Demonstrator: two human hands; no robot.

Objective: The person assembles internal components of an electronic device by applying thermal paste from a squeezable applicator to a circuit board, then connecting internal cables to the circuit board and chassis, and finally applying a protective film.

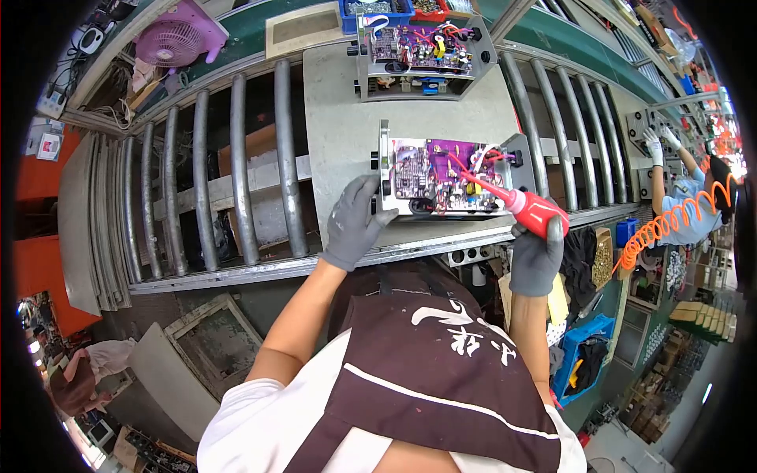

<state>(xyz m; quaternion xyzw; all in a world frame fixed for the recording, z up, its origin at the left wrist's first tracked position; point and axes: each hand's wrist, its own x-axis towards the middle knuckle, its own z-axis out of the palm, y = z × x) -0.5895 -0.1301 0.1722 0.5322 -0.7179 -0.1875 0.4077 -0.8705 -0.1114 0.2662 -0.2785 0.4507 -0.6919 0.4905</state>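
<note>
An open metal chassis with a purple circuit board (449,175) lies on a pale board in front of me. My left hand (354,221), in a grey glove, grips its lower left corner by the front panel, thumb on the near edge. In my right hand (539,260), also gloved, is a red squeeze bottle (539,214). Its long tapered nozzle slants up and left over the circuit board, the tip near red wires. Whether the tip touches anything, I cannot tell. A second similar chassis (426,59) stands farther back on the same board.
The pale board (335,118) rests on a conveyor with metal rollers (288,158) on both sides. Behind are a blue parts bin (377,20) and a pink fan (177,39). An orange coiled hose (670,221) hangs at right, near another person's gloved hands (654,146).
</note>
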